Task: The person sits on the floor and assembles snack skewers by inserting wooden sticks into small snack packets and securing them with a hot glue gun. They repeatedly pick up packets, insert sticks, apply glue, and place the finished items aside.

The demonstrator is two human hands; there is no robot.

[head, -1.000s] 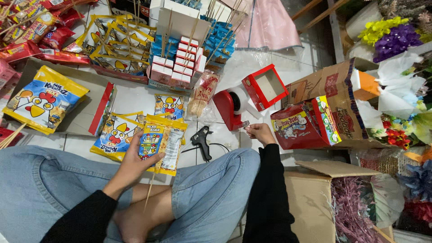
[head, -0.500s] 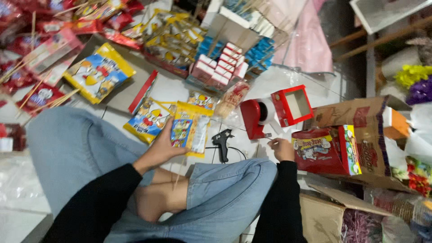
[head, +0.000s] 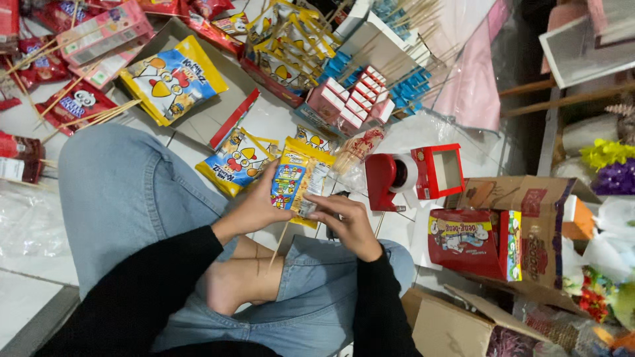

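I sit cross-legged on a tiled floor in blue jeans. My left hand [head: 261, 203] holds a yellow snack packet [head: 299, 177] with a thin wooden skewer [head: 280, 242] running down from it over my lap. My right hand [head: 347, 221] is pressed against the packet's lower right edge, fingers curled on it. A red tape dispenser [head: 389, 180] with a roll of clear tape stands on the floor just beyond my right hand.
Yellow snack bags [head: 173, 78] [head: 237, 160] lie ahead. Red packets on skewers [head: 73, 106] lie far left. A box of small cartons [head: 354, 100], an open red box [head: 440, 170], cardboard boxes [head: 529, 218] [head: 456, 324] and artificial flowers [head: 605, 162] crowd the right.
My right hand has come back from the red tape dispenser to the packet held in my left hand. The camera view has swung and moved closer.
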